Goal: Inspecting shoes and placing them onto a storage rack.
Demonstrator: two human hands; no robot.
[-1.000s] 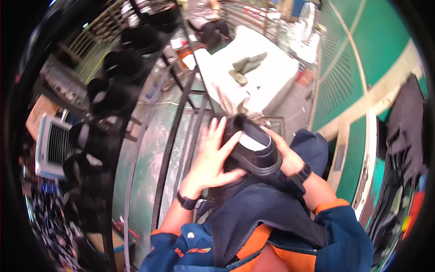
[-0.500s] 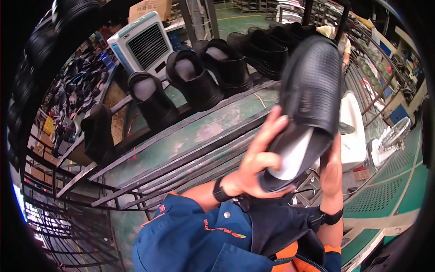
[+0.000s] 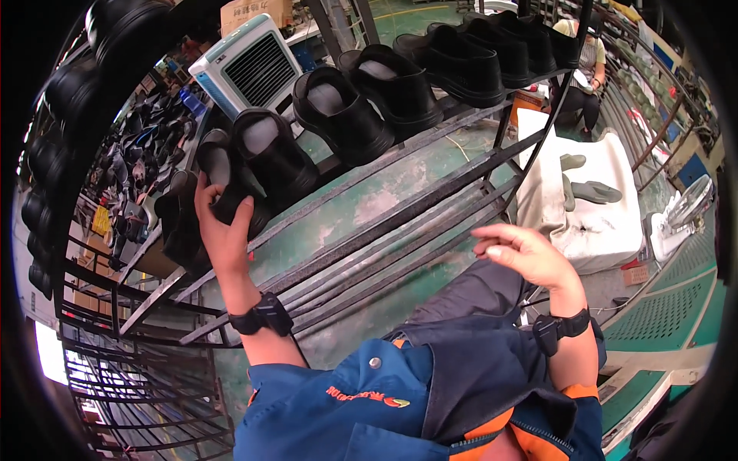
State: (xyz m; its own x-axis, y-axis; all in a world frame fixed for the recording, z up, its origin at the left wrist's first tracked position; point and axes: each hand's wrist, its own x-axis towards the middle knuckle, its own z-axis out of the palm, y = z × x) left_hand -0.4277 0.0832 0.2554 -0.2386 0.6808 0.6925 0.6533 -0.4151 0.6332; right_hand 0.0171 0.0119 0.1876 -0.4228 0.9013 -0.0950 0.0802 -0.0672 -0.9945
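**Left hand on black shoe at rack rail; right hand free**

Packages and signs: a brown cardboard box (image 3: 247, 11) with printed marks sits at twelve o'clock, behind a white fan unit (image 3: 250, 69). A white foam block (image 3: 607, 223) lies at three o'clock.

Item: black shoe (image 3: 224, 180), glossy upper, pale insole, standing on the metal rack (image 3: 400, 207) at ten o'clock, in line with further black shoes (image 3: 384, 81).

Hands: left hand (image 3: 223, 230) clamped on the shoe's heel end. Right hand (image 3: 523, 253) held loosely open, fingers apart, holding nothing, at three o'clock of centre.

Change: half a second ago both hands carried the shoe aloft; it is now on the rail and the right hand has let go.
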